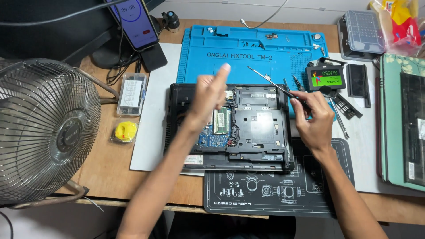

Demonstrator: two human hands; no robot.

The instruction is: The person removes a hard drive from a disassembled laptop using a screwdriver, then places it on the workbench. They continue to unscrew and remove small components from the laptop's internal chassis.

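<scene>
Head view: an opened black laptop [230,128] lies underside-up, resting across the blue repair mat [252,48] and a dark mat [274,190], with its circuit board and a green memory module [221,120] exposed. The left hand [210,95] hovers above it, loosely curled, thumb up, holding nothing. The right hand [314,117] pinches a thin screwdriver [272,84]. The laptop looks rigid and fairly heavy, best gripped by its frame edges; the board seems fragile.
</scene>
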